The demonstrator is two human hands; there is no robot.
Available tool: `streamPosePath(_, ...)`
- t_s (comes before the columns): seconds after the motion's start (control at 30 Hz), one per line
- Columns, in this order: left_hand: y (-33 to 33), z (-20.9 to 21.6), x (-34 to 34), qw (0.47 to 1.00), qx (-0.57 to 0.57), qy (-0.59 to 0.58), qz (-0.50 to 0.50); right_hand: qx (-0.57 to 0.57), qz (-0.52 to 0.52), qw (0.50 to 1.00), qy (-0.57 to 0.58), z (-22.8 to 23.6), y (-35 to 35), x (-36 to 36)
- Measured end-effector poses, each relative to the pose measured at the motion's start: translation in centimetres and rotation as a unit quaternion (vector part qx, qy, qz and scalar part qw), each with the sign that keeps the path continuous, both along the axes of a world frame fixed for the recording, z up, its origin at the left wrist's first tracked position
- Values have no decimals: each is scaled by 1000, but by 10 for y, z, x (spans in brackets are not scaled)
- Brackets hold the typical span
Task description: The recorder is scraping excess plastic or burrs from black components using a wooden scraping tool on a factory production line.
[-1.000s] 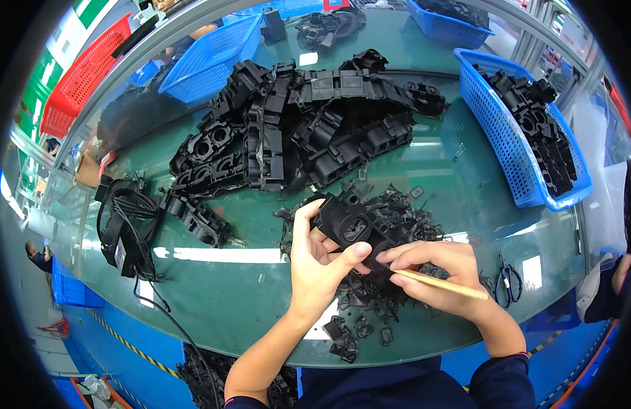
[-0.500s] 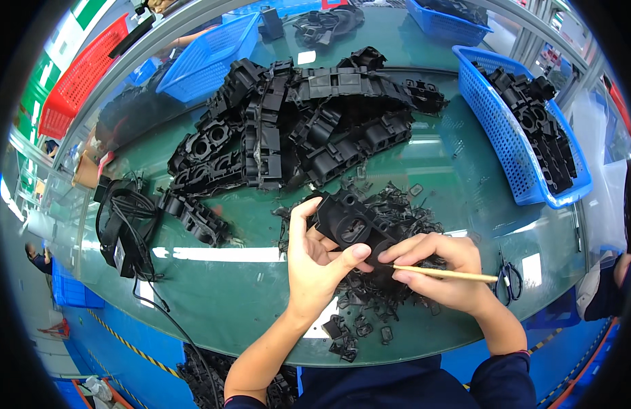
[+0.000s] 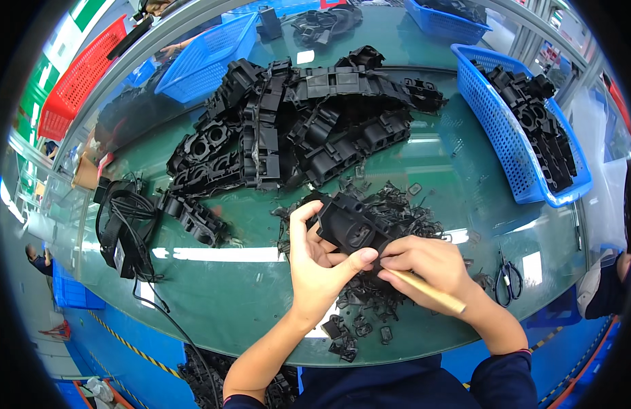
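Black molded part (image 3: 344, 225) held above the desk (image 3: 227, 293)
Your left hand (image 3: 317, 269) grips it — your right hand (image 3: 431, 266) pinches a tan stick-like tool (image 3: 430, 292) by its near right end.

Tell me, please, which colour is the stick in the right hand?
The stick is light yellowish tan, best seen in the head view.

The held moulded part (image 3: 346, 227) is coloured black, the slim tool (image 3: 431, 292) tan, the tabletop (image 3: 213, 293) green, the rightmost basket (image 3: 496, 133) blue; the near-left floor tape (image 3: 134, 343) is striped yellow-black.
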State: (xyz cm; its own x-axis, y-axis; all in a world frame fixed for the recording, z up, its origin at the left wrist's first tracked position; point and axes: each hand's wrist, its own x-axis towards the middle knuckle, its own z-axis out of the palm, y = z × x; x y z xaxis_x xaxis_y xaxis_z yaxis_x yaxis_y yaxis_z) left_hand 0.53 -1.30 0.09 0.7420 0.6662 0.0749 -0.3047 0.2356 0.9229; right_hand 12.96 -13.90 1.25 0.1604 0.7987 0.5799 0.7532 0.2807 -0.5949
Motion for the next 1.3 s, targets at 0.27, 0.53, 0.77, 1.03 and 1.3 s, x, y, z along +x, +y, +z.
streamPosePath(0.27,5,6,2,996,-67,7,-50,116,-78,959,245,-2,-3,-5)
streamPosePath(0.53,11,7,-10,983,-139,63,-98,192,-236,936,178,7,-8,30)
streamPosePath(0.77,6,2,-2,976,-165,15,-142,83,-134,976,150,9,-4,21)
streamPosePath(1.03,4,3,-1,975,-142,8,-170,48,-100,948,300,12,-10,5)
streamPosePath(1.3,2,7,-1,976,-115,8,-187,43,-17,949,312,12,-14,-5)
